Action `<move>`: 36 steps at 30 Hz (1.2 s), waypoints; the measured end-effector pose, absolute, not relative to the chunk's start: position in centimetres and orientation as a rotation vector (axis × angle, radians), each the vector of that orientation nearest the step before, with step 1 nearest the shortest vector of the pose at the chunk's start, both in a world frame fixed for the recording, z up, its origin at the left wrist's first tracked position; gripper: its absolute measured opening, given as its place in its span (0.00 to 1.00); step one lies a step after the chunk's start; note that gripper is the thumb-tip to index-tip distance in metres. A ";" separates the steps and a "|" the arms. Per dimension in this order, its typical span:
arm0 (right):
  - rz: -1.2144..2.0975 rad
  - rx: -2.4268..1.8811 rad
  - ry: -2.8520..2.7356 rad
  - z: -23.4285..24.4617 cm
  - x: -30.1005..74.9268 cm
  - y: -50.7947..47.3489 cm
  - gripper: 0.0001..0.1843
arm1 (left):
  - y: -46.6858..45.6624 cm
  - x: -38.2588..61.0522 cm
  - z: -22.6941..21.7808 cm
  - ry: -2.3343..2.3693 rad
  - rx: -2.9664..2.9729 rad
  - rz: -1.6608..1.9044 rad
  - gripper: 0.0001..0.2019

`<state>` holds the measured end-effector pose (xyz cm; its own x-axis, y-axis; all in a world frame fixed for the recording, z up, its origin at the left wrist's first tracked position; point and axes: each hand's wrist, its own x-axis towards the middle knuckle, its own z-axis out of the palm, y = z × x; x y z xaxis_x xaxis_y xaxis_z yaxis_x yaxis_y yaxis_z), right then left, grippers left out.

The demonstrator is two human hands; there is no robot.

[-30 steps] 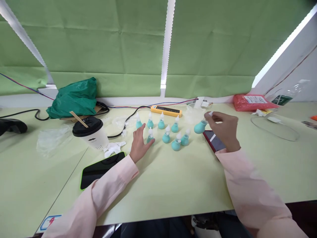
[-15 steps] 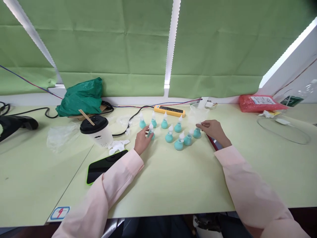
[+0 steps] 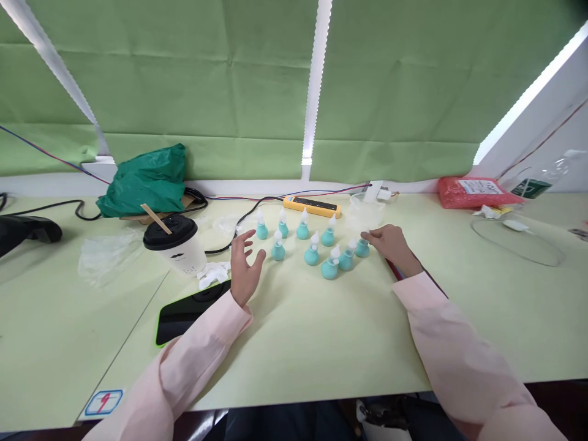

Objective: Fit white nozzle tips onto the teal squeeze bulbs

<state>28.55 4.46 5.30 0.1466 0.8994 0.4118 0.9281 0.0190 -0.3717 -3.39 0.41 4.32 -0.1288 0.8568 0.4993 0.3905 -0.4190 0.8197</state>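
Note:
Several teal bulb nasal aspirators with whitish pointed tips stand upright on the table. My left hand (image 3: 245, 272) is open, fingers curved and apart, holding nothing. Just to its right is the nearest aspirator (image 3: 278, 251), untouched. My right hand (image 3: 390, 245) pinches the tip of the rightmost aspirator (image 3: 362, 248), whose bulb rests on the table; the fingers cover its tip. Close beside that one stand another aspirator (image 3: 346, 260) and the front one (image 3: 329, 269). More form a back row, among them one by the power strip (image 3: 302, 230).
A yellow power strip (image 3: 312, 207) lies behind the aspirators. On the left are a lidded paper cup (image 3: 184, 254), crumpled tissue (image 3: 214, 274), a phone (image 3: 184, 318) and a green bag (image 3: 144, 184). A red package (image 3: 475, 195) and white cable (image 3: 514, 225) lie at right.
My left hand has let go of the aspirator at left front and moved left, its fingers opening. The right hand stays at the rightmost aspirator. The view has shifted slightly.

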 end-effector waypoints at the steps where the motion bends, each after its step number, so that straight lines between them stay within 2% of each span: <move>1: -0.054 -1.878 -1.754 5.3 28.4 4.5 0.17 | 0.5 -3.4 4.4 1.381 1.752 1.556 0.17; 7: -0.025 -1.916 -1.756 5.2 27.9 4.6 0.18 | 0.1 -2.9 4.5 1.395 2.013 1.497 0.15; 12: -0.069 -1.938 -1.646 4.6 28.2 4.8 0.19 | -0.4 -2.3 4.6 1.190 2.700 1.559 0.17; 15: -0.044 -1.939 -1.645 4.0 28.2 5.3 0.19 | -0.3 -1.2 3.9 0.853 3.175 1.366 0.17; 17: -0.019 -1.941 -1.663 3.7 28.1 5.5 0.18 | -0.1 -0.4 3.7 0.835 3.273 1.223 0.17; 21: 0.007 -1.958 -1.692 3.3 28.1 5.7 0.17 | 0.6 0.1 4.7 1.187 3.019 1.250 0.16; 24: -0.008 -1.976 -1.670 3.5 28.5 5.4 0.21 | 1.5 -1.2 6.3 1.412 2.701 1.309 0.21; 28: -0.149 -1.922 -1.600 4.8 28.3 4.5 0.26 | 2.8 -2.9 6.6 1.472 2.403 1.072 0.25; 32: -0.549 -1.370 -1.540 6.5 25.9 2.4 0.22 | 3.9 -3.0 5.3 1.510 2.244 0.939 0.21; 36: -0.615 -0.911 -1.680 7.1 22.3 -0.8 0.22 | 4.2 -2.6 5.2 1.579 2.261 0.975 0.14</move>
